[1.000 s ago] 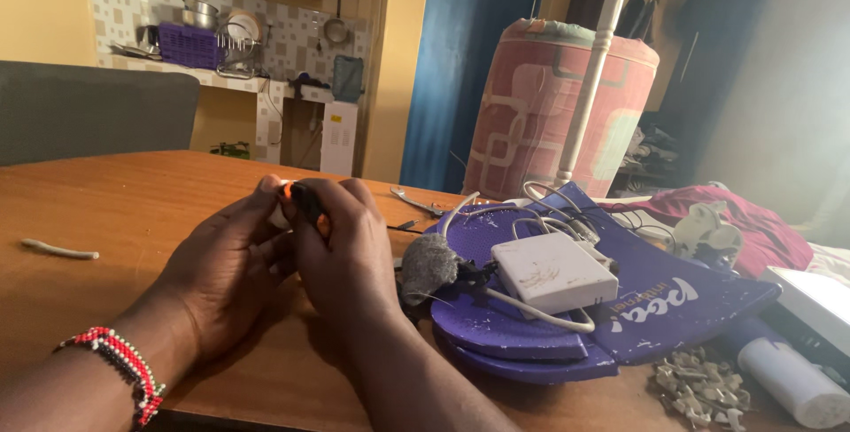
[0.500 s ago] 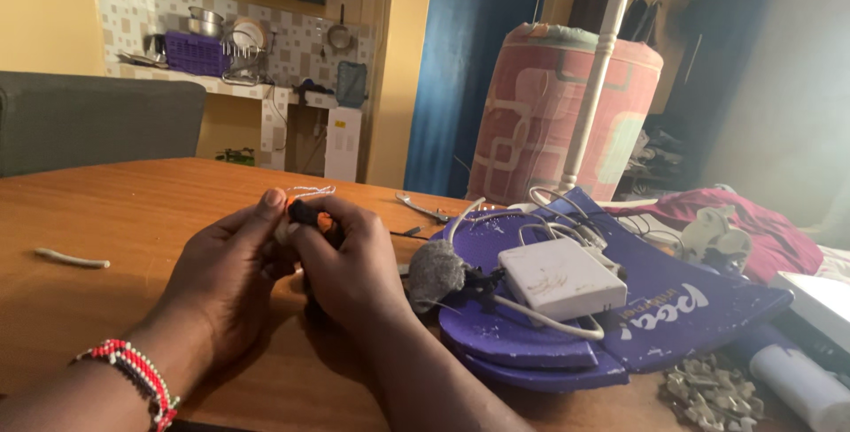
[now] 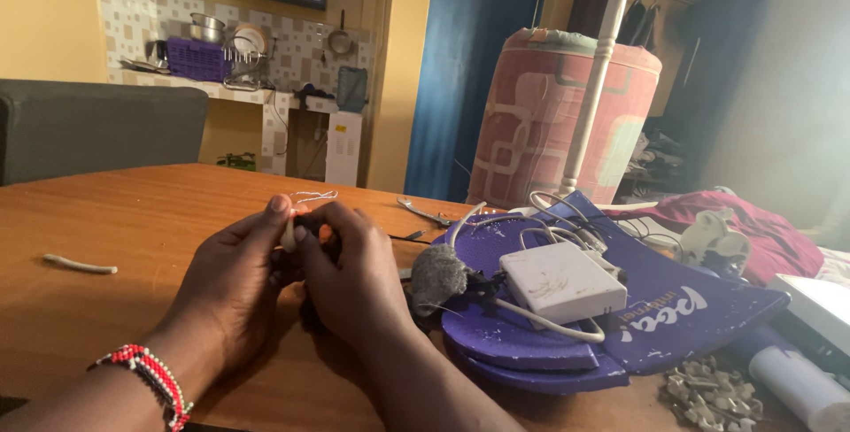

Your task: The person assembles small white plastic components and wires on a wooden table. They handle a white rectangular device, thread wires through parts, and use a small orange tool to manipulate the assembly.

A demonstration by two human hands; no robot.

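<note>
**Two hands pinch a thin white wire over the wooden desk**

Closest to the camera, the left wrist wears a beaded bracelet (image 3: 146, 379) of red, white and dark beads. Just beyond it, the left hand (image 3: 232, 290) and the right hand (image 3: 350, 277) meet above the desk (image 3: 106, 219), fingertips pressed together. Both are closed in a pinch on a thin white wire (image 3: 289, 235), whose bare strands curl up and away past the fingertips. A small dark and orange object sits between the fingers, mostly hidden, so its kind cannot be told.

To the right of the right hand, just beside it, a grey fuzzy lump (image 3: 436, 274) lies at the edge of a purple plastic cover (image 3: 673, 317). On that cover rests a white box-shaped adapter (image 3: 562, 283) with white cables (image 3: 540, 219) looping round it. At the near right corner there is a heap of small pale scraps (image 3: 708, 392) and a white roll (image 3: 801, 388).

Out on the left of the desk, well apart from the hands, lies a short piece of white cable (image 3: 80, 264). Behind the hands a pair of pliers (image 3: 425, 212) lies on the wood.

Farther off, red cloth (image 3: 753, 233) is bunched at the right, a rolled pink mattress (image 3: 553, 118) stands behind a white pole (image 3: 600, 69), and a grey sofa back (image 3: 97, 131) sits at left. At the far wall a tiled kitchen counter (image 3: 221, 91) carries a purple basket (image 3: 197, 58) and pots.
</note>
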